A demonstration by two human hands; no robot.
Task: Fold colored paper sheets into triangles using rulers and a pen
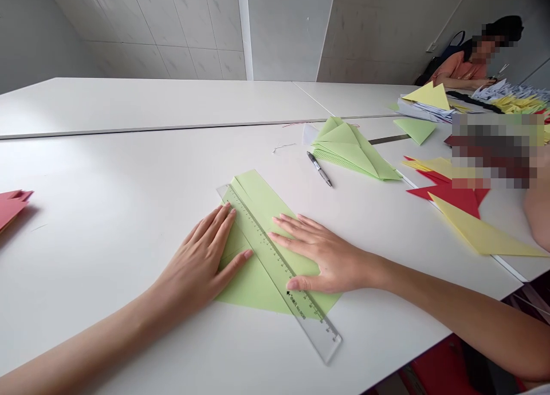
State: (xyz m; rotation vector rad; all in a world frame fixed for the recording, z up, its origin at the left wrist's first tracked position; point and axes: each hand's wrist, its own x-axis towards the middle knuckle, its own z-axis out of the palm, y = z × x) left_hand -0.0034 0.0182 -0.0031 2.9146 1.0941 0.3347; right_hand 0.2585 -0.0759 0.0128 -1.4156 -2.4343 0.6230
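A sheet of light green paper (253, 286) lies on the white table, its upper right part looking folded over. Across it runs a clear plastic ruler (275, 260), slanting from upper left to lower right, with its lower end past the paper's edge. My left hand (210, 246) rests flat on the paper's left side, fingertips at the ruler's upper end. On the right side, my right hand (311, 251) lies spread over the paper, with the thumb and fingertips at the ruler's marked edge. Both hands are open and grip nothing.
Behind the paper lie a pen (320, 169) and a stack of folded green paper (350, 148). Red paper (459, 194) and yellow paper (485, 229) lie at right. Folded red paper (12, 208) is at far left. A person (466, 68) sits beyond the paper piles.
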